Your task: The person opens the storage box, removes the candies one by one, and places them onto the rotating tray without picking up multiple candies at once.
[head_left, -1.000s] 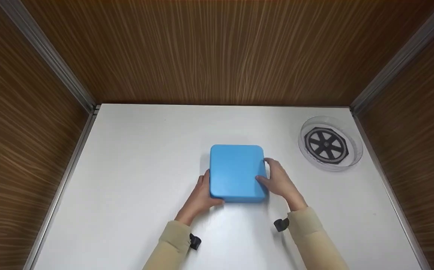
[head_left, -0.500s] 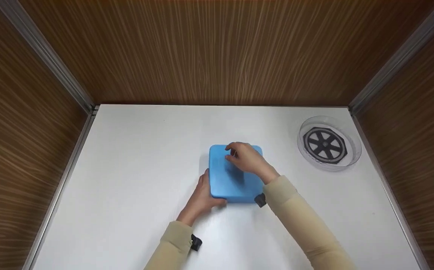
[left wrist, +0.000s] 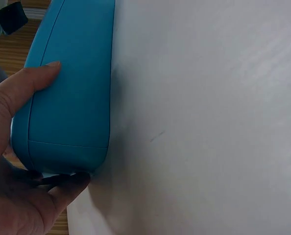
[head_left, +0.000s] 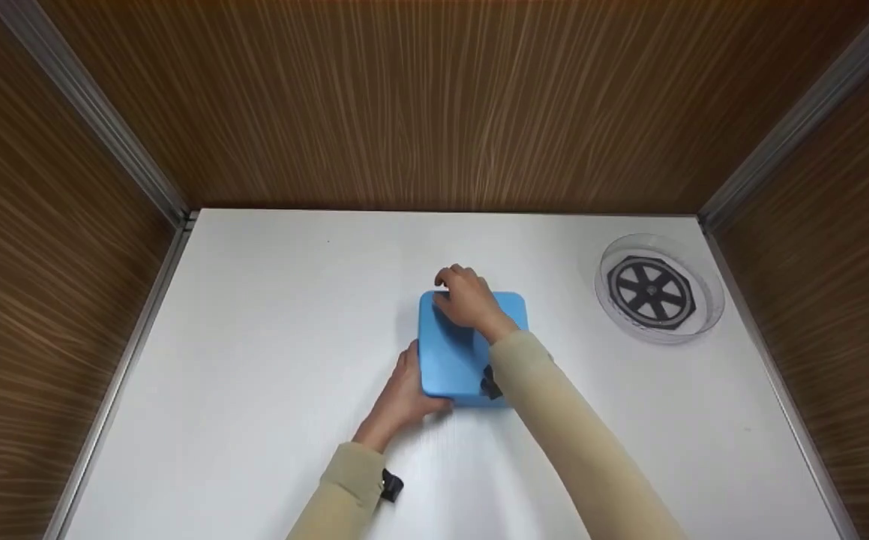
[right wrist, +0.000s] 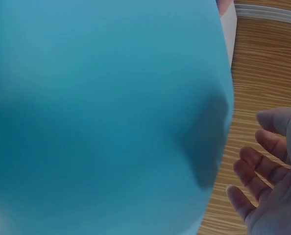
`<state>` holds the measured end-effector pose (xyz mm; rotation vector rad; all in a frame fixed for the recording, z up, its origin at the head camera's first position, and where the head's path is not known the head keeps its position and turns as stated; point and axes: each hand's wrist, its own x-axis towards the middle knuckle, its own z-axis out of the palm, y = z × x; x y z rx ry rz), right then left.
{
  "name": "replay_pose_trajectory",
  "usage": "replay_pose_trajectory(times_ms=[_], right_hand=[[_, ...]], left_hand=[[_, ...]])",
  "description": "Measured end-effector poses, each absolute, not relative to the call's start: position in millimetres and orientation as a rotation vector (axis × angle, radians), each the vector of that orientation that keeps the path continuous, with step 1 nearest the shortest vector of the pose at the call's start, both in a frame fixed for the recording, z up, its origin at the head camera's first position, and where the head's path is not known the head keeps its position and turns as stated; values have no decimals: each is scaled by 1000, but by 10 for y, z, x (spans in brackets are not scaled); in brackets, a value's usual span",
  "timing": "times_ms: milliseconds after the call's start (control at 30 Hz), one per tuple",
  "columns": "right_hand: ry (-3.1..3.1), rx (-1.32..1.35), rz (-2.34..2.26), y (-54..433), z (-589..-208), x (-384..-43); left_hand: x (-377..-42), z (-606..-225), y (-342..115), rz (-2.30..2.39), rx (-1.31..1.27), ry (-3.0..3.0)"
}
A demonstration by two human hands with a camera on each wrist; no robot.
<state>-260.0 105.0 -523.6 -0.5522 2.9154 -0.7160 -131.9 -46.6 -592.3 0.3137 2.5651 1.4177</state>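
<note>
A blue square box [head_left: 440, 364] with rounded corners lies on the white table. My left hand [head_left: 403, 394] grips its near left corner, fingers along the left side and thumb against the front. In the left wrist view the thumb [left wrist: 37, 81] presses the box's side wall, which has a thin seam near the top. My right hand [head_left: 470, 300] is raised over the far left part of the lid, fingers loosely bent and holding nothing. The right wrist view shows that hand [right wrist: 278, 181] apart from the box, its shadow falling on the lid.
A clear round dish [head_left: 713, 315] stands at the table's back right, with a black octagonal spoked piece [head_left: 651, 291] in it. Wood-grained panels [head_left: 434, 105] rise behind and on both sides of the white table [head_left: 269, 360].
My right hand has left the box's right side and crossed over the lid to the far left edge. The left hand and the box have stayed in place.
</note>
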Motion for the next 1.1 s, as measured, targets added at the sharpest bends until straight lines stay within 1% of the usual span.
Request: replay_pose_trajectory(times_ms=[333,567,833,1100], right_hand=[[2887,-453,-637,967,-5301,-2684],[2846,-354,-575,919,-5329,-2658],[2789,-366,-598,896,-5394,-2679],[2749,-302,-587,932,-5405,-2694]], left_hand=[[-1301,-5930,-446,1445,321,2541],[-1262,-5907,-412,1404,299,2553],[-1234,-5878,-392,1400,250,2560],[-1252,-5865,-373,1382,289,2574]])
